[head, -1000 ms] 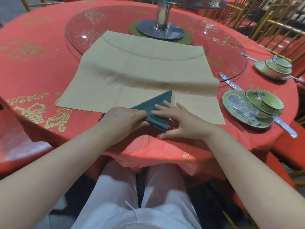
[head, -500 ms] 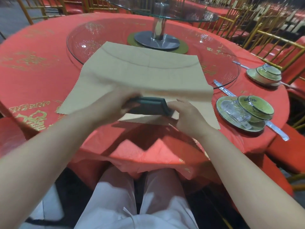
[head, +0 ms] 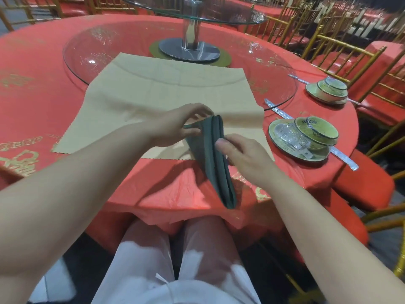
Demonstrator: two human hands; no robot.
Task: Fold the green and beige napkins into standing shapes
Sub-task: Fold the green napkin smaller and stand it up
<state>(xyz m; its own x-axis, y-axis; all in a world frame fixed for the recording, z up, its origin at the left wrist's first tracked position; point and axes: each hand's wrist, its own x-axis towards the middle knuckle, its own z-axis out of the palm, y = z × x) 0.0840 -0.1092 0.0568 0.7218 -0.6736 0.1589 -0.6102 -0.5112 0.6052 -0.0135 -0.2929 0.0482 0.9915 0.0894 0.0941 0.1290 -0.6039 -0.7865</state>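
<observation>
- Nearest, over the table edge: green napkin, folded to a narrow layered strip, lifted clear, not yet standing.
- Gripped mid-length by the right hand, thumb on top, fingers hidden behind.
- Pinched at the far upper end by the left hand.
- Beyond, beige napkin spread flat and unfolded, far edge over the glass turntable.
- Judged roughly a third done: green shaping midway, beige untouched.

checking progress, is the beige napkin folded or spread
Spread: the beige napkin lies flat on the table, far edge over the glass turntable.
</observation>
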